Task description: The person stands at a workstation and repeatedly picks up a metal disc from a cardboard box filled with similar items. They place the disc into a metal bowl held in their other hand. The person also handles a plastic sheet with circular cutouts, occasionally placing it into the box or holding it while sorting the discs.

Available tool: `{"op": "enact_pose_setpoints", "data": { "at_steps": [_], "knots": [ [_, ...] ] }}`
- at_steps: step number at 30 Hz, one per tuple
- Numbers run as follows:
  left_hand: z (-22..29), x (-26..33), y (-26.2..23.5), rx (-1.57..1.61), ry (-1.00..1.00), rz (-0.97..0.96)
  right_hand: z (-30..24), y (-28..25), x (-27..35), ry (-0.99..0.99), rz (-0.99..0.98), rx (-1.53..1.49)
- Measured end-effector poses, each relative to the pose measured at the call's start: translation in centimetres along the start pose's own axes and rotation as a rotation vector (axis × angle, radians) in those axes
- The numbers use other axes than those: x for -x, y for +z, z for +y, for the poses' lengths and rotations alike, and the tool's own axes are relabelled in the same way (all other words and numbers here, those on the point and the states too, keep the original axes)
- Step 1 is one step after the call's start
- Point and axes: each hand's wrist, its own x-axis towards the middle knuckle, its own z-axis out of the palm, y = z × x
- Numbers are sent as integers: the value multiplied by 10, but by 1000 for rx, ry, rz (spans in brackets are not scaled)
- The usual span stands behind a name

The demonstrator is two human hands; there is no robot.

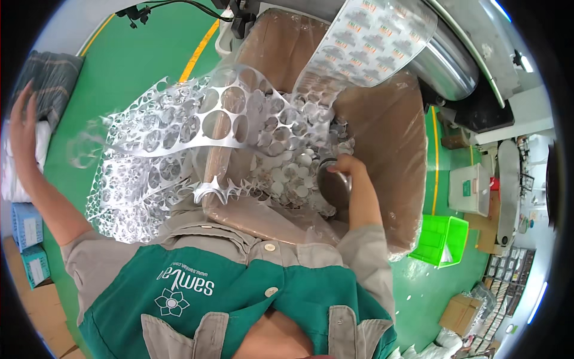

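Note:
My left hand (24,122) is stretched out at the far left, fingers apart, holding nothing. My right hand (350,166) grips the rim of a dark, shiny metal cup-like vessel (333,188), tilted inside a large brown carton (382,149) with a clear plastic liner. Many loose silvery-white discs (290,176) lie in the carton beside the vessel. A web of punched sheet with round holes (158,128) spills over the carton's left side, its left end blurred. It lies between my two arms, and my left hand is apart from it.
A printed sheet (368,45) hangs from a metal roller (448,63) into the carton's far end. Right of it are a bright green crate (441,239) and a white bin (469,188). Teal boxes (36,263) and dark grey fabric (51,84) are at the left.

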Motion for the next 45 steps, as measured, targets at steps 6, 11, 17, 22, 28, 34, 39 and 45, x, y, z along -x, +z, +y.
{"op": "enact_pose_setpoints", "data": {
  "at_steps": [6,11,17,22,28,34,39,45],
  "knots": [
    [278,19,101,714,457,-492,-22,-70,35,-144,248,19],
    [344,53,158,224,861,-872,-49,-123,125,-1051,381,-1395],
    [347,65,173,161,916,-871,13,-41,1,-504,545,-1897],
    [354,56,171,105,958,-1028,41,42,-53,269,407,-603],
    [344,61,182,197,950,-890,-39,-47,24,-51,186,82],
    [341,32,144,868,321,-1039,-62,-145,151,-290,496,-295],
    [336,-2,95,1228,93,-934,-79,-133,182,-1248,304,-1380],
    [266,-18,43,1496,242,-208,-42,-47,22,-440,235,-660]
  ]
}}
